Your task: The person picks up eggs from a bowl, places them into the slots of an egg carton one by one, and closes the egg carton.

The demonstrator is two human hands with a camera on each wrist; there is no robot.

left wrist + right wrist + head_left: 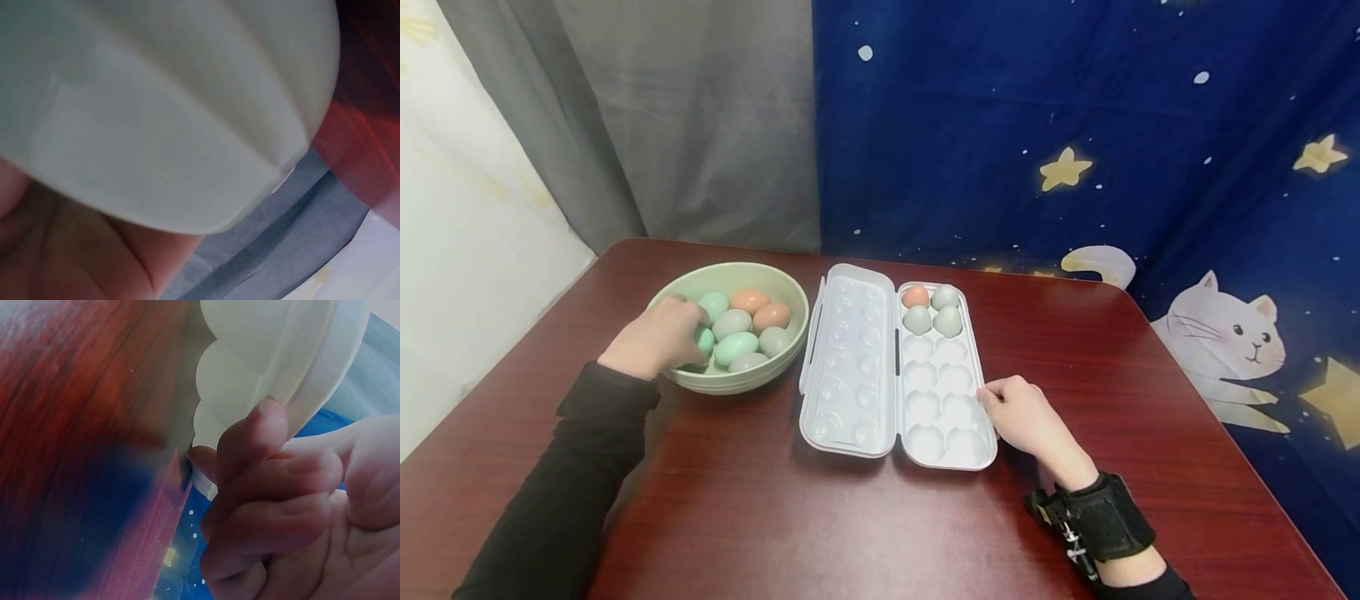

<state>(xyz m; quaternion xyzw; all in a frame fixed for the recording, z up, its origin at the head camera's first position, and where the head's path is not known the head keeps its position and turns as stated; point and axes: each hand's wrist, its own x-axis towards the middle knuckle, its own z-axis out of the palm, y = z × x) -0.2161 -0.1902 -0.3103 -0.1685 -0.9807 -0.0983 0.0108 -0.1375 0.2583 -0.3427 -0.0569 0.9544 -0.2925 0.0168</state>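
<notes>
In the head view my left hand (662, 335) is inside a pale green bowl (730, 382), its thumb and fingers round a mint-green egg (703, 340). Several more green, grey and orange eggs (737, 347) lie in that bowl. The left wrist view shows mostly the bowl's outer wall (162, 125), which hides the fingertips. To the right lies an unfolded white plastic egg box (938, 457); its far cups hold an orange egg (915, 297) and several grey-green ones (947, 322). My right hand (1024, 414) pinches the box's right rim, fingers curled beneath it in the right wrist view.
The egg box's lid (850, 446) lies flat on its left side, between the bowl and the cups. All stand on a dark red wooden table (737, 517). Behind the table hang a grey curtain (700, 125) and a blue star-patterned one (962, 142).
</notes>
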